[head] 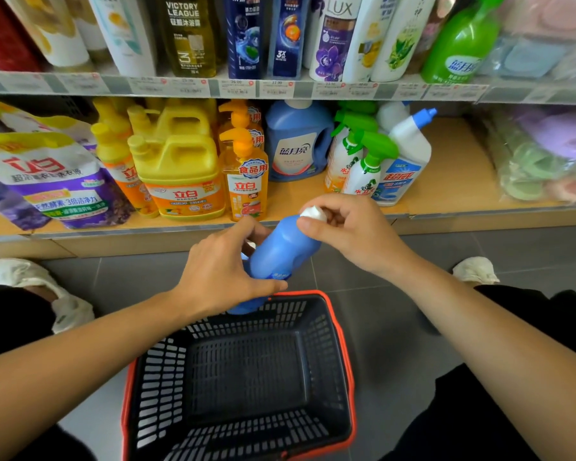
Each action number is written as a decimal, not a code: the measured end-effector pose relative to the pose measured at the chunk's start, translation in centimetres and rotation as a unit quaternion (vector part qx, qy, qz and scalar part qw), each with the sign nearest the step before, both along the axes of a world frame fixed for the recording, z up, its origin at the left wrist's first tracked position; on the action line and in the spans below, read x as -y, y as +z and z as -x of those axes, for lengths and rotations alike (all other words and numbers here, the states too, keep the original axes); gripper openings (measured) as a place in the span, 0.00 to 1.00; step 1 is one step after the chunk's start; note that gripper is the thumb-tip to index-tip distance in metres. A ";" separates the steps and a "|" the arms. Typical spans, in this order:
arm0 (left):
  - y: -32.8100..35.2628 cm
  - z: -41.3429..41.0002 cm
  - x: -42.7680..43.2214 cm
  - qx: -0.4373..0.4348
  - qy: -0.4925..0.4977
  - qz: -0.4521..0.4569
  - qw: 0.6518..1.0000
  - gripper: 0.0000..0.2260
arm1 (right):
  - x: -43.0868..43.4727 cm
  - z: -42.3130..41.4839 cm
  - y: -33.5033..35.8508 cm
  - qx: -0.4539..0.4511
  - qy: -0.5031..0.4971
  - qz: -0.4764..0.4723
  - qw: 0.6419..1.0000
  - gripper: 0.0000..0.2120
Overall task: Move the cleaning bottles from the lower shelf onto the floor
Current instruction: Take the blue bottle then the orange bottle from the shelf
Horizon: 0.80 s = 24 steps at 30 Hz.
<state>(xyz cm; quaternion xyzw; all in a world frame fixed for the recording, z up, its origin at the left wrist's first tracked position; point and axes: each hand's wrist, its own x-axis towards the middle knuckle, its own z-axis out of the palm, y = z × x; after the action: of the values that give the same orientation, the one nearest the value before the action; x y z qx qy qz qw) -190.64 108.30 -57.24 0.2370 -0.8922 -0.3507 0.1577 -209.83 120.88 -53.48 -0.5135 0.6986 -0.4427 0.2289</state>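
Observation:
A blue bottle with a white cap (276, 251) is held tilted in front of the lower shelf, above the far rim of a basket. My left hand (225, 271) grips its lower body. My right hand (346, 227) pinches its white cap and neck. On the lower shelf (453, 181) stand a large blue detergent jug (296, 144), green-trigger spray bottles (363, 161), a white toilet-cleaner bottle with a blue spout (406, 154), orange pump bottles (246, 174) and yellow jugs (180, 171).
A dark plastic basket with a red rim (343, 344) sits on the grey tiled floor (396, 314) between my knees. Purple refill bags (57, 181) lie at the shelf's left, bagged sponges (546, 154) at its right. The upper shelf holds shampoo bottles (336, 38).

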 end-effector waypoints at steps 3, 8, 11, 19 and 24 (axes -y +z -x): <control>0.2 0.1 0.5 -0.020 -0.067 -0.133 0.989 0.29 | -0.4 0.1 0.5 0.004 0.025 0.007 1.000 0.09; 0.1 0.3 1.6 0.042 -0.176 -0.272 0.945 0.38 | -0.8 0.0 1.0 -0.014 0.072 0.015 0.997 0.10; -0.1 0.6 1.6 0.045 -0.173 -0.256 0.950 0.35 | -0.9 0.3 0.9 -0.008 0.077 0.013 0.997 0.11; -0.5 0.7 1.0 -0.035 -0.118 -0.278 0.953 0.28 | -0.5 0.7 0.9 0.057 0.034 0.021 0.998 0.14; -0.7 0.5 0.5 -0.032 -0.096 -0.252 0.962 0.28 | -0.5 0.7 0.8 0.073 0.028 0.025 0.997 0.13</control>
<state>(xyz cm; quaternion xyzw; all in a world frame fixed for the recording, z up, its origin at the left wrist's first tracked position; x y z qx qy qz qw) -191.13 107.77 -57.93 0.1713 -0.7878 -0.5853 0.0865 -210.49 121.33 -52.69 -0.5048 0.6537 -0.4898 0.2792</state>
